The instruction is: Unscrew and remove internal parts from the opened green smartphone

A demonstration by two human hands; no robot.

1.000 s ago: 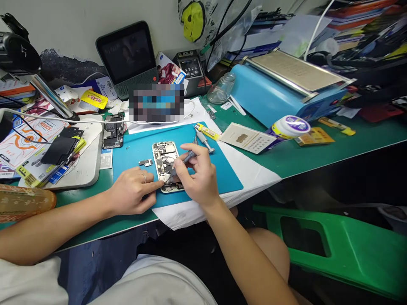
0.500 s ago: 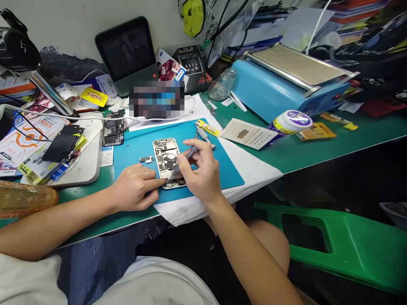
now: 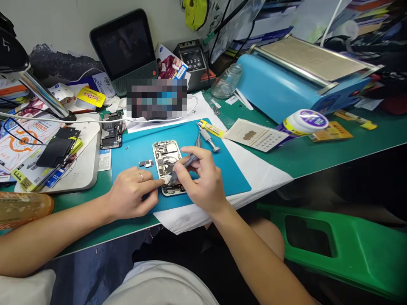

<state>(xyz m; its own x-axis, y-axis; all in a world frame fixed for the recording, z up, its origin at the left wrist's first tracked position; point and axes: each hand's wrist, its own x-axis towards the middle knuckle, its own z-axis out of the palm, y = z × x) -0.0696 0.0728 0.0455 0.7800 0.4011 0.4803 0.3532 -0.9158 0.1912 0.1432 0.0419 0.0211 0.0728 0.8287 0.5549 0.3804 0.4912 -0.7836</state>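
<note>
An opened phone point(image 3: 165, 161) with its insides showing lies on a blue work mat point(image 3: 222, 173). My right hand point(image 3: 203, 180) pinches a slim grey screwdriver point(image 3: 187, 163), its tip down in the phone's lower half. My left hand point(image 3: 133, 195), a ring on one finger, rests on the mat with fingers curled and the forefinger tip pressed against the phone's lower left edge. A small metal part point(image 3: 145, 163) lies on the mat just left of the phone.
A second screwdriver point(image 3: 210, 141) and a yellow tool point(image 3: 211, 128) lie at the mat's far edge. Another opened phone point(image 3: 111, 134), a white pad point(image 3: 85, 169), a dark screen point(image 3: 122, 51), a glass jar point(image 3: 227, 82), a blue machine point(image 3: 286, 80) and a tape roll point(image 3: 305, 120) crowd the green bench. A green stool point(image 3: 343, 250) stands at right.
Both hands stay on the phone; the right hand's fingers shift slightly on the screwdriver. The view has drifted a little, so the bench sits differently in frame.
</note>
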